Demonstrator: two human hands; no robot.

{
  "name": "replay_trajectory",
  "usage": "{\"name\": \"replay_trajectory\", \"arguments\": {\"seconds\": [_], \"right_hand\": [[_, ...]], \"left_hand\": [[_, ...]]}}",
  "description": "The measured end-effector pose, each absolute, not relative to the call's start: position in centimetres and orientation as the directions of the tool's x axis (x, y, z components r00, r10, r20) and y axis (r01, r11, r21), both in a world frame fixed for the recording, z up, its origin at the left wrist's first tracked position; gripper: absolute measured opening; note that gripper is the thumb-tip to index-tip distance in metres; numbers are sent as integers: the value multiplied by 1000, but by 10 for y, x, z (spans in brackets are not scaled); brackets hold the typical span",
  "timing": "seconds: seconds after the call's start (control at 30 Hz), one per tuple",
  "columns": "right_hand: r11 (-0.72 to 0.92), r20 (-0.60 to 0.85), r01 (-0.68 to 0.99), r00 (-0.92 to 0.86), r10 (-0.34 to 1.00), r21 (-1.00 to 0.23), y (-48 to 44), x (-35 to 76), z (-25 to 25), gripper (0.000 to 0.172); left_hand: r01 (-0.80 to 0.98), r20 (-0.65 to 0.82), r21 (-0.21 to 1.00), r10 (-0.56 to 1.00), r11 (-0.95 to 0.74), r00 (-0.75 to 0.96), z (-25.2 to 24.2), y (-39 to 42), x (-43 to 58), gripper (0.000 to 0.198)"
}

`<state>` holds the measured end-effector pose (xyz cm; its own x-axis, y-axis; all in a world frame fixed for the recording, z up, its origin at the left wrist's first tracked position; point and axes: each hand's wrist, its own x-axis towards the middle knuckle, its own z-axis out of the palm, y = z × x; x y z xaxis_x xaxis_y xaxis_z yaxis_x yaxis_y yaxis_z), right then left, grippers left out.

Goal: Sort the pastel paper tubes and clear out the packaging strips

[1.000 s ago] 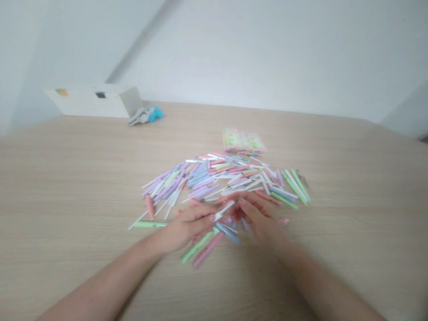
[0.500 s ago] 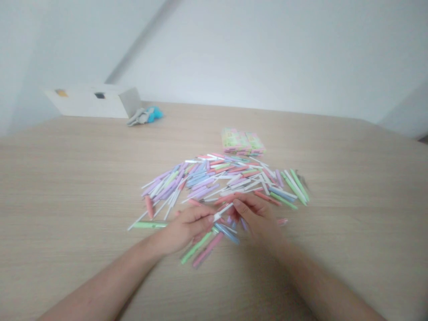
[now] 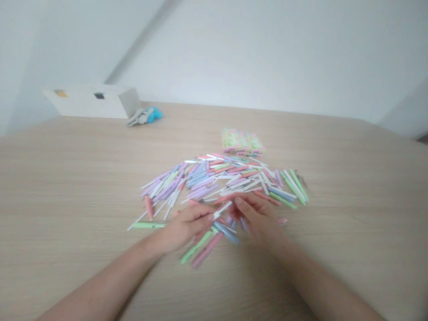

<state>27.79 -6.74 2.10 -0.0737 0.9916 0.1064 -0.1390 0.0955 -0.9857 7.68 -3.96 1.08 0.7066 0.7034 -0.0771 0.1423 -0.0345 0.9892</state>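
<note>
A thin white pen piece [image 3: 221,211] slants between my two hands, above the near side of a loose heap of pen parts [image 3: 200,178]. Its lower left end is pinched between the thumb and fingers of my left hand [image 3: 185,226]. At the upper right end, the thumb and forefinger of my right hand [image 3: 259,218] close on its tip. Below my left hand lie a green pen barrel [image 3: 196,248], a pink one [image 3: 207,251] and a blue one [image 3: 226,232]. Blur hides the piece's fine details.
Behind the heap stands a stack of green and pink packets [image 3: 241,140]. A white box [image 3: 93,103] is at the back left, with a grey and blue crumpled item [image 3: 145,116] beside it. A green barrel [image 3: 149,225] lies left of my left hand. The wall rises behind the table.
Both hands keep nearly the same place and grip. My right fingertips have shifted very slightly up and right along the white pen piece. The heap looks unchanged.
</note>
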Motion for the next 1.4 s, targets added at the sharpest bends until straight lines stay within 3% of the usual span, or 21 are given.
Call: {"name": "replay_trajectory", "arguments": {"seconds": [0.13,0.33,0.7,0.97,1.17,1.3,1.4], "right_hand": [[84,99,-254,-48,994,-964,-66,278,14,17],[69,70,-81,-12,997,-994,-67,276,22,21],[84,84,3,0,996,-996,-66,276,23,20],[106,95,-192,68,993,-976,-64,286,17,23],[138,91,-200,228,969,-970,-56,299,21,19],[139,122,-29,329,936,-990,-47,317,27,20],[39,153,378,277,949,-925,-43,330,30,21]], "left_hand": [[147,-75,988,718,-39,692,10,-40,76,39],[133,-65,990,710,-41,701,12,-40,77,37],[124,-67,992,708,-28,703,10,-39,78,35],[9,-44,999,721,52,692,7,-34,72,32],[-112,-146,965,843,236,518,7,-30,71,35],[-145,-146,963,888,229,435,11,-29,71,34],[-126,-156,964,884,233,441,11,-28,70,35]]}}
